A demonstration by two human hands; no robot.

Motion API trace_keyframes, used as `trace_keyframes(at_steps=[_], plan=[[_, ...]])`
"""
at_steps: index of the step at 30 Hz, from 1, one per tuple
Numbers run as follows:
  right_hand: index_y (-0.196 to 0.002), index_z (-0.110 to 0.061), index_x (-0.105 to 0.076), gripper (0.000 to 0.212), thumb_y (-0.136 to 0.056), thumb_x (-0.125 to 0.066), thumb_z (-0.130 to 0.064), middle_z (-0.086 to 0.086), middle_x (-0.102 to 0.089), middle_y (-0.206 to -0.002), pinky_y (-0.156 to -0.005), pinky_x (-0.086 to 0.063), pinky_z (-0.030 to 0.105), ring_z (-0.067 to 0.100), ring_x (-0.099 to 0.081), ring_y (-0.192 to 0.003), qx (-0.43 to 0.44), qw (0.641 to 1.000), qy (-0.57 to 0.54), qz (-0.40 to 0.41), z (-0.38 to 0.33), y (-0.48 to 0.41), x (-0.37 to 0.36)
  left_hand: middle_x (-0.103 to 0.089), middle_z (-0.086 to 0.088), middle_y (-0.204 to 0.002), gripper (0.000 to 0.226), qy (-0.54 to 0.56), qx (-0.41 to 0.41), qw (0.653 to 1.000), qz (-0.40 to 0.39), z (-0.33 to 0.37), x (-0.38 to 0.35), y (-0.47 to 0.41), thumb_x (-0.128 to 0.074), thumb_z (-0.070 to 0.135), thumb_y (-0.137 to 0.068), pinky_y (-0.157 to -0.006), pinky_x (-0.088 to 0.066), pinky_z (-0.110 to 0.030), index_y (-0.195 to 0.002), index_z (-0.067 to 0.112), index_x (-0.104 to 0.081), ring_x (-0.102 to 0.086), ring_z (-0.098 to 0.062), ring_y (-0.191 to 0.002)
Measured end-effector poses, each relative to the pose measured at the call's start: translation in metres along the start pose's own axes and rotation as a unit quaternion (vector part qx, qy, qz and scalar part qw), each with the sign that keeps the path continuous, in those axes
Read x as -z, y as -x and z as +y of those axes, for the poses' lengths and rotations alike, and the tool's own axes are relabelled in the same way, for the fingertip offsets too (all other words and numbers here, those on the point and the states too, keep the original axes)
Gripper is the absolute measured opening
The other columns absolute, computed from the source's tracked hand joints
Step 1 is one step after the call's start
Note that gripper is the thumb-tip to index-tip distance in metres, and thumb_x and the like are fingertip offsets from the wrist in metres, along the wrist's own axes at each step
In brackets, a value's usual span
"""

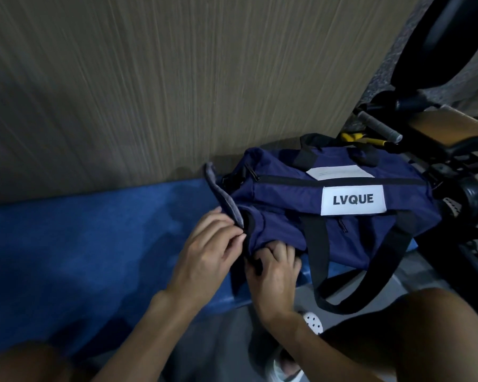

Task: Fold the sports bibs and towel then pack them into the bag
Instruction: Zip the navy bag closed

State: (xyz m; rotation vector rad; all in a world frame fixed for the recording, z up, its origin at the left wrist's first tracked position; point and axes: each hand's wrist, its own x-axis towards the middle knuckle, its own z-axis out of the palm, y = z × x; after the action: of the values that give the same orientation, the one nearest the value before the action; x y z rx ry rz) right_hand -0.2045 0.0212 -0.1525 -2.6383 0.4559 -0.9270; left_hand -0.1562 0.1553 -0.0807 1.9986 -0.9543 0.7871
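Observation:
A navy duffel bag [342, 232] with a white LVQUE label and black straps lies on the right end of a blue padded bench [94, 244]. Its left end flap [224, 199], grey on the inside, stands open. My left hand [207, 249] pinches the lower edge of that flap at the end opening. My right hand [273, 266] grips the bag's fabric and a black edge just below the opening. No bibs or towel are visible; the inside of the bag is hidden.
A wood-grain wall [177, 78] rises behind the bench. Black gym equipment [453, 133] with a grey handle and a yellow part crowds the right side. My knees and white shoes [312, 323] are below, on a grey floor.

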Motion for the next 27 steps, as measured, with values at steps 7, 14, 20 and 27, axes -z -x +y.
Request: trace_keyframes(at_steps=[7, 14, 20, 27], plan=[[-0.081, -0.021, -0.051, 0.029, -0.081, -0.066, -0.045, -0.013, -0.048, -0.07, -0.057, -0.039, 0.03, 0.008, -0.045, -0.063, -0.048, 0.982, -0.183, -0.005, -0.029, -0.012, 0.035, -0.068, -0.005, -0.089, 0.015, 0.049, 0.074, 0.996, 0.029, 0.01, 0.009, -0.013, -0.068, 0.015, -0.089, -0.081, -0.052, -0.029, -0.088, 0.0, -0.071, -0.064, -0.018, -0.089], [-0.064, -0.025, -0.043, 0.031, -0.085, -0.06, -0.039, -0.007, -0.047, -0.05, -0.046, -0.033, 0.03, 0.008, -0.034, -0.048, -0.054, 0.988, -0.146, -0.022, -0.034, -0.024, 0.037, -0.07, -0.002, -0.089, 0.017, 0.064, 0.099, 0.992, 0.039, 0.011, 0.01, -0.016, -0.068, 0.018, -0.089, -0.08, -0.052, -0.023, -0.089, 0.002, -0.073, -0.065, -0.013, -0.086], [-0.074, -0.022, -0.058, 0.025, -0.084, -0.06, -0.044, -0.007, -0.052, -0.05, -0.043, -0.041, 0.029, 0.011, -0.048, -0.044, -0.029, 0.989, -0.145, -0.008, -0.036, -0.015, 0.048, -0.07, 0.001, -0.088, 0.006, 0.092, 0.16, 0.98, 0.078, 0.002, 0.016, -0.025, -0.077, 0.008, -0.083, -0.081, -0.05, -0.02, -0.087, 0.005, -0.074, -0.065, -0.008, -0.086], [-0.069, -0.017, -0.059, 0.02, -0.078, -0.071, -0.029, -0.007, -0.053, -0.052, -0.041, -0.034, 0.026, 0.018, -0.051, -0.043, 0.071, 0.995, -0.067, 0.006, -0.053, -0.057, 0.061, -0.071, 0.0, -0.086, 0.009, 0.092, 0.142, 0.983, 0.071, 0.004, 0.018, -0.028, -0.076, 0.012, -0.083, -0.077, -0.052, -0.022, -0.087, 0.004, -0.074, -0.066, -0.008, -0.083]])
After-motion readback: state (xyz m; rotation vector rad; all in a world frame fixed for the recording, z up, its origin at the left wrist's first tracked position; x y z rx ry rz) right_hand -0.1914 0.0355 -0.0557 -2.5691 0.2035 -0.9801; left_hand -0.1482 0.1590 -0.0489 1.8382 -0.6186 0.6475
